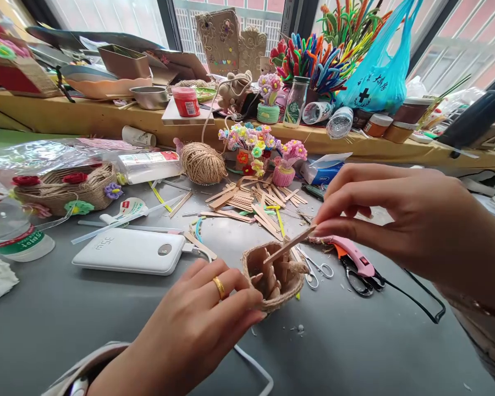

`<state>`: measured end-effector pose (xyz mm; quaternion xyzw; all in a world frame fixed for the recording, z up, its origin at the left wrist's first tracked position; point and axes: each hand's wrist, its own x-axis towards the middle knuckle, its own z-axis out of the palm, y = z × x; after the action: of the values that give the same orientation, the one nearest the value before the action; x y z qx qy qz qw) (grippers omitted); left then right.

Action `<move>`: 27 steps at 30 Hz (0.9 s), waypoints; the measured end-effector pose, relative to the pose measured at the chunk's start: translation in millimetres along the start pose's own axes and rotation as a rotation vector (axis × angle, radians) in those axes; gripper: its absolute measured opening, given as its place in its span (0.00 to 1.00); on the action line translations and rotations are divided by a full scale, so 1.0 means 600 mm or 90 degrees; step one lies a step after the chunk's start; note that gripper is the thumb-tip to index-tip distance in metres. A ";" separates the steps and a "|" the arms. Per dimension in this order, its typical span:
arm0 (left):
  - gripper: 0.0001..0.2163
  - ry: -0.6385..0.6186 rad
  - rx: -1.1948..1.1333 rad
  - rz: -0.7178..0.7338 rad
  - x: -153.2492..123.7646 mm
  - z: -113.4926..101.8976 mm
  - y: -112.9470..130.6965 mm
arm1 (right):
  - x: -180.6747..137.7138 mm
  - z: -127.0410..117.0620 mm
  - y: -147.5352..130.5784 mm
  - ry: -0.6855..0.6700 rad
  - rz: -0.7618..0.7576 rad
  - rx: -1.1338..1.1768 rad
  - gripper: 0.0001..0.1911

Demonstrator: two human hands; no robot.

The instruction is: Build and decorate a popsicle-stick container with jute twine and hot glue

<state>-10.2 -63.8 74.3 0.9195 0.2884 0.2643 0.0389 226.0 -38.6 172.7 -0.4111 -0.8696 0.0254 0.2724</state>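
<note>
Grey work table point(355, 352), cluttered, with a wooden window ledge point(86, 118) running along its far side. On the ledge: a teal plastic bag point(381, 77) beside a bundle of coloured pipe cleaners point(313, 58), a glass bottle point(296, 102), and a red-lidded jar point(186, 101). On the table, left: a twine-wrapped basket point(72, 190) trimmed with small flowers, and a clear water bottle point(8, 231) at the edge. Nearer centre: a white power bank point(130, 251) lying flat, with a ball of jute twine point(202, 163) beyond it, near a cluster of pipe-cleaner flowers point(251, 144). Loose wooden craft sticks point(247, 204) scattered between the twine ball and the hands. Right hand point(416, 220) raised above the table, thumb and forefinger pinched closed on the upper end of a single wooden stick point(289, 245). Long axis of the stick diagonal: upper end toward the right at the fingertips, lower end pointing down-left into a small twine-wrapped cup point(272, 278). Cup standing on the table at front centre, opening up, several short stick pieces upright inside. Left hand point(202, 319) low and in front, gold ring on one finger, fingertips closed lightly against the cup's near-left wall. Just right of the cup: pink-handled tool point(350, 254), black-handled scissors point(361, 280), and small silver scissors point(317, 269), all lying flat on the table.
</note>
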 end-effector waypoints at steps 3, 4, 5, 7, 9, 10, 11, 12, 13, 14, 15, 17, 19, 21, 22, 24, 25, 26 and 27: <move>0.06 0.030 -0.008 -0.010 -0.011 -0.004 0.002 | 0.004 0.003 -0.003 -0.024 -0.029 -0.014 0.10; 0.07 0.041 -0.006 -0.017 -0.014 -0.006 0.003 | 0.005 0.005 -0.004 -0.028 -0.037 -0.016 0.09; 0.07 0.052 -0.003 -0.025 -0.018 -0.008 0.004 | 0.007 0.006 -0.006 -0.033 -0.042 -0.017 0.09; 0.07 0.072 0.001 -0.043 -0.024 -0.013 0.006 | 0.010 0.009 -0.009 -0.045 -0.047 -0.020 0.09; 0.07 0.078 0.004 -0.048 -0.029 -0.017 0.006 | 0.012 0.011 -0.012 -0.057 -0.050 -0.030 0.09; 0.07 0.077 0.007 -0.045 -0.031 -0.019 0.006 | 0.013 0.012 -0.013 -0.060 -0.053 -0.036 0.09; 0.07 0.075 0.011 -0.041 -0.033 -0.020 0.006 | 0.014 0.012 -0.014 -0.059 -0.060 -0.042 0.09; 0.07 0.073 0.015 -0.036 -0.035 -0.022 0.005 | 0.015 0.013 -0.014 -0.060 -0.068 -0.049 0.09; 0.08 0.072 0.018 -0.033 -0.036 -0.023 0.004 | 0.016 0.013 -0.014 -0.059 -0.076 -0.054 0.09; 0.08 0.074 0.022 -0.033 -0.036 -0.023 0.004 | 0.016 0.013 -0.014 -0.059 -0.082 -0.058 0.10; 0.08 0.076 0.024 -0.033 -0.037 -0.024 0.003 | 0.017 0.013 -0.014 -0.060 -0.083 -0.059 0.10; 0.07 0.082 0.027 -0.035 -0.037 -0.025 0.004 | 0.016 0.012 -0.013 -0.062 -0.078 -0.055 0.12; 0.07 0.086 0.026 -0.038 -0.037 -0.025 0.005 | 0.016 0.011 -0.013 -0.063 -0.073 -0.046 0.13; 0.07 0.087 0.021 -0.048 -0.036 -0.023 0.007 | 0.015 0.010 -0.013 -0.058 -0.074 -0.043 0.14; 0.06 0.088 0.017 -0.055 -0.036 -0.022 0.007 | 0.015 0.009 -0.013 -0.056 -0.075 -0.044 0.14; 0.06 0.093 0.011 -0.066 -0.034 -0.019 0.008 | 0.015 0.009 -0.014 -0.048 -0.077 -0.050 0.14; 0.06 0.095 0.008 -0.069 -0.033 -0.018 0.008 | 0.015 0.009 -0.014 -0.044 -0.079 -0.054 0.13; 0.06 0.095 0.007 -0.068 -0.032 -0.017 0.009 | 0.016 0.009 -0.015 -0.043 -0.083 -0.058 0.13; 0.06 0.096 0.007 -0.066 -0.031 -0.016 0.009 | 0.016 0.009 -0.016 -0.041 -0.088 -0.061 0.13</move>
<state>-25.0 -79.4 75.2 0.8812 0.3389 0.3286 0.0254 211.8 -36.7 175.0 -0.3618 -0.9043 -0.0216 0.2255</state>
